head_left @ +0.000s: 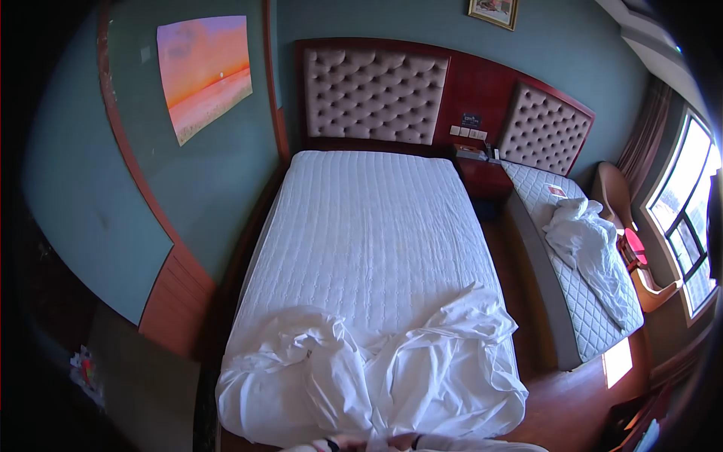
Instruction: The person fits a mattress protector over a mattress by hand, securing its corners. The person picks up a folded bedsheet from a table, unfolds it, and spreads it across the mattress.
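Observation:
A white bed sheet (331, 369) lies bunched in loose folds over the foot of the large bed. Its cloth narrows to a gathered strip at the bottom edge of the view, between my hands. My left hand (348, 443), with a dark band at the wrist, is closed on this gathered cloth. Close beside it, my right hand (402, 441) is also closed on the sheet. Most of both hands is cut off by the frame. Under the sheet, a white quilted mattress cover (369, 218) stretches up to the headboard.
A tufted headboard (376, 94) stands behind the bed. To the right are a nightstand (482, 179), a smaller bare mattress (527, 188) with crumpled white bedding (584, 233), an armchair (614, 192) and a window (685, 203). Wooden floor (561, 414) runs between the beds. A wall (203, 196) borders the left.

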Demonstrator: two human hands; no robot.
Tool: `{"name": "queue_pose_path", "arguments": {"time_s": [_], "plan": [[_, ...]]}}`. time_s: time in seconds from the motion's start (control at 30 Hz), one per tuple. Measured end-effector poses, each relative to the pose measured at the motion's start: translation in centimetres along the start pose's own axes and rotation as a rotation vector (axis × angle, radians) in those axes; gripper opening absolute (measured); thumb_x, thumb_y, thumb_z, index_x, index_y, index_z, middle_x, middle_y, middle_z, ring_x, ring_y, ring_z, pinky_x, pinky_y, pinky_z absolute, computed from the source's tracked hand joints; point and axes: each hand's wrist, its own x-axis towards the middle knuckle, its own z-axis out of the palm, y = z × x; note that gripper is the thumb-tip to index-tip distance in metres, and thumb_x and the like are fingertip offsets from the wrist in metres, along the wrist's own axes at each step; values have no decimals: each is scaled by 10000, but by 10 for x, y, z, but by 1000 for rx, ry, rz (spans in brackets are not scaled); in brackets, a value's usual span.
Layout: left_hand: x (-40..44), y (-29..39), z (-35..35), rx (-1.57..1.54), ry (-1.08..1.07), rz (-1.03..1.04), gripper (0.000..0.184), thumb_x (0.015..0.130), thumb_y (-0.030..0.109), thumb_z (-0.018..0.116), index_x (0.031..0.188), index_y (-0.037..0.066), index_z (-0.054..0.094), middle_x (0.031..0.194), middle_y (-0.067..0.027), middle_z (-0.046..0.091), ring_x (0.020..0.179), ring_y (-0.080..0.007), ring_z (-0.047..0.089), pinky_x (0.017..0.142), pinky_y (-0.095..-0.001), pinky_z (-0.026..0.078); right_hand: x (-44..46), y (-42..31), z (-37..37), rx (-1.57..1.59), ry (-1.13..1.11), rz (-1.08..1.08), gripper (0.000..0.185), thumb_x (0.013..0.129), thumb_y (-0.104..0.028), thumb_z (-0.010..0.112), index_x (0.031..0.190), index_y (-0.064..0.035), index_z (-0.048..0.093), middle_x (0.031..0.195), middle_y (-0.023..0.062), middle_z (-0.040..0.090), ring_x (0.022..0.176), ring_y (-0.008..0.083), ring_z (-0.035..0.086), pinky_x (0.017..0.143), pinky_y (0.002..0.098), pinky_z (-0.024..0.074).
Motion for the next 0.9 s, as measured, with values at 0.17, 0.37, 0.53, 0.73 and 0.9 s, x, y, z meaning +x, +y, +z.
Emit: {"name": "queue_pose_path", "arguments": {"time_s": [0.17,0.37,0.53,0.73,0.9], "plan": [[47,295,15,250,320,904,684,946,343,446,1444,42,86,1506,-121,101,1384,-241,91,1117,-376,125,-33,-297,-131,-697,628,-1015,287,923,-198,411,1108,-50,572,1165,149,550,1123,313,476,948,398,381],[-52,443,22,478,391,1336,727,943,318,438,1459,82,-17,1531,-93,-39,1406,-213,-46,1127,-362,13,-237,-536,-121,453,33,-1612,606,950,-337,393,1455,-140,123,1488,82,199,1359,238,215,1102,400,173],[38,274,-47,748,424,890,827,864,389,583,1444,27,118,1499,-212,88,1396,-323,62,1126,-401,81,-125,-351,-119,390,118,-978,567,930,-411,427,1398,-112,317,1354,69,446,1168,191,471,992,351,349],[26,-21,-87,1155,-83,132,742,827,480,575,1341,-18,379,1381,-236,374,1295,-352,339,1071,-386,274,-98,-27,-40,408,198,-107,397,875,-362,515,1183,-113,527,1108,51,619,966,172,591,791,324,457],[-30,-122,-89,1067,-358,-153,614,849,461,521,1236,-16,518,1241,-207,540,1167,-331,496,992,-370,371,-160,122,22,324,280,345,367,867,-380,512,1141,-138,541,1022,45,655,880,176,619,698,346,464]]}}
